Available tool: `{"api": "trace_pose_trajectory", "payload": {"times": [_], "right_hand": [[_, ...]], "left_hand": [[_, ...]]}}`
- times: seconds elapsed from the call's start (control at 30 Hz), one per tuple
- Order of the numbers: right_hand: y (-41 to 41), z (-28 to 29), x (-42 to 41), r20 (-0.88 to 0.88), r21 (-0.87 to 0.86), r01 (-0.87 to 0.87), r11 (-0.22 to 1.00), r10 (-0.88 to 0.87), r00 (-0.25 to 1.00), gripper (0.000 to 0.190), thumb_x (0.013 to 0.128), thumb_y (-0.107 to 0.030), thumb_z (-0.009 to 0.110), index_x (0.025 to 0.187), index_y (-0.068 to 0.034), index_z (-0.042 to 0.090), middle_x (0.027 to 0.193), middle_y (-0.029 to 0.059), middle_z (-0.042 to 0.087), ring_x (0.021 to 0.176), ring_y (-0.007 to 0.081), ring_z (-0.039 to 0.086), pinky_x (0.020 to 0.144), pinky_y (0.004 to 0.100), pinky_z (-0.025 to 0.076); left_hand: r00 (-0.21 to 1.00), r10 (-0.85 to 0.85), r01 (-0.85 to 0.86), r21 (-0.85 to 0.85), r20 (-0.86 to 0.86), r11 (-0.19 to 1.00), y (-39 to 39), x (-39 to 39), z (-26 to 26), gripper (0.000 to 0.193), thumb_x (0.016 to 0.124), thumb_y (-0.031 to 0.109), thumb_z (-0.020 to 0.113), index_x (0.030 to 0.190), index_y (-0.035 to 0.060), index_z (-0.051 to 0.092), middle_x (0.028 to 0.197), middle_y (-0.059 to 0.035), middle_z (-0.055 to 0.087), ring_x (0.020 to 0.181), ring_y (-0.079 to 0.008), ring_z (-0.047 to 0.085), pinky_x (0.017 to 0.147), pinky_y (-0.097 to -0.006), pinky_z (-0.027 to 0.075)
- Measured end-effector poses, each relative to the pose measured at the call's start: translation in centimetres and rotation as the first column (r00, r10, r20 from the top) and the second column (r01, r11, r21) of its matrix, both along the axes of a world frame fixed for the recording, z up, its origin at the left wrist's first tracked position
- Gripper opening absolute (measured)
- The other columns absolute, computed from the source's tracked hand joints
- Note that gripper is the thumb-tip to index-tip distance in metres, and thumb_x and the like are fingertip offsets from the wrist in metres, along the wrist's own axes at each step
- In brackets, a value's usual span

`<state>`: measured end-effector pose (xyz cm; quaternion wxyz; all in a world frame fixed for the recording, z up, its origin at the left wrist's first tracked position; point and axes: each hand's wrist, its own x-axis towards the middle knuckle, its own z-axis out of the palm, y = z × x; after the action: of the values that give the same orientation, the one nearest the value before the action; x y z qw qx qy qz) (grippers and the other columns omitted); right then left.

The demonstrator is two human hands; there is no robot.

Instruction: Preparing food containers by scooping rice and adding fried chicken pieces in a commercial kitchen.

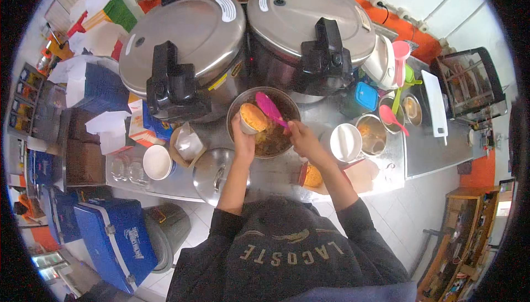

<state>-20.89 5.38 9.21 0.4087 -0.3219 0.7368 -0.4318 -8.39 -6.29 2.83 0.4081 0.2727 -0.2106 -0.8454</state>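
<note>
My left hand (244, 141) holds a small white bowl (248, 128) filled with yellow-orange rice (253, 116), tilted over a round metal pot (230, 111). The pot contains brown food with paler pieces. In my right hand (304, 139) is the handle of a magenta spoon or rice paddle (269, 106), whose broad end lies beside the rice over the pot. Below my right wrist, a red-edged container with yellow-orange food (312, 176) rests on brown paper (360, 173). A round metal lid with a handle (207, 173) lies on the counter, partly behind my left forearm.
Two large cookers with steel lids (190, 33) (306, 20) stand behind the pot. White tubs (157, 162) (346, 142), metal containers (374, 130) and a pink ladle (391, 115) flank the work area. Cartons (103, 82) crowd the left; a blue cool box (116, 240) stands below.
</note>
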Motion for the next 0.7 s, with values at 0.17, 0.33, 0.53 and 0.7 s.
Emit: {"api": "trace_pose_trajectory", "payload": {"times": [0.17, 0.33, 0.53, 0.7], "right_hand": [[-0.4, 2.2, 3.1, -0.605, -0.055, -0.105, 0.993, 0.050, 0.795, 0.026, 0.092, -0.031, 0.040, 0.091, -0.008, 0.050, 0.062, 0.0204, 0.054, 0.053, 0.0403, 0.051, 0.045, 0.0432, 0.040], [-0.3, 1.7, 1.8, -0.607, 0.127, -0.115, 0.985, 0.169, 0.777, 0.023, 0.091, -0.028, 0.041, 0.098, -0.010, 0.053, 0.069, 0.0220, 0.059, 0.067, 0.0428, 0.057, 0.058, 0.0508, 0.044], [1.0, 1.5, 2.7, -0.528, -0.199, -0.030, 0.980, -0.082, 0.845, 0.020, 0.091, -0.027, 0.041, 0.093, -0.009, 0.050, 0.060, 0.0245, 0.055, 0.059, 0.0433, 0.056, 0.051, 0.0531, 0.043], [1.3, 0.8, 4.8, -0.691, 0.114, -0.036, 0.993, 0.105, 0.716, 0.019, 0.091, -0.028, 0.042, 0.097, -0.011, 0.047, 0.058, 0.0233, 0.055, 0.057, 0.0428, 0.056, 0.049, 0.0537, 0.042]], "left_hand": [[0.989, 0.094, -0.068, -0.205, 0.117, 0.976, 0.0, -0.3, -1.7, 0.044, 0.086, 0.039, 0.047, 0.115, 0.0069, 0.041, 0.115, -0.0079, 0.048, 0.111, -0.0201, 0.045, 0.096, -0.0362, 0.034], [0.999, 0.045, -0.042, -0.116, 0.026, 0.992, 0.0, 0.1, -1.7, 0.046, 0.087, 0.040, 0.046, 0.118, 0.0076, 0.041, 0.119, -0.0074, 0.046, 0.114, -0.0196, 0.043, 0.098, -0.0353, 0.032], [0.998, 0.056, -0.058, -0.072, -0.034, 0.996, 0.4, 0.2, 1.6, 0.049, 0.089, 0.046, 0.040, 0.123, 0.0099, 0.040, 0.125, -0.0058, 0.045, 0.117, -0.0208, 0.041, 0.099, -0.0374, 0.030], [0.996, 0.093, -0.093, -0.051, 0.001, 0.994, 0.7, 0.3, 1.6, 0.049, 0.089, 0.045, 0.041, 0.124, 0.0103, 0.040, 0.126, -0.0062, 0.044, 0.117, -0.0210, 0.040, 0.099, -0.0384, 0.030]]}}
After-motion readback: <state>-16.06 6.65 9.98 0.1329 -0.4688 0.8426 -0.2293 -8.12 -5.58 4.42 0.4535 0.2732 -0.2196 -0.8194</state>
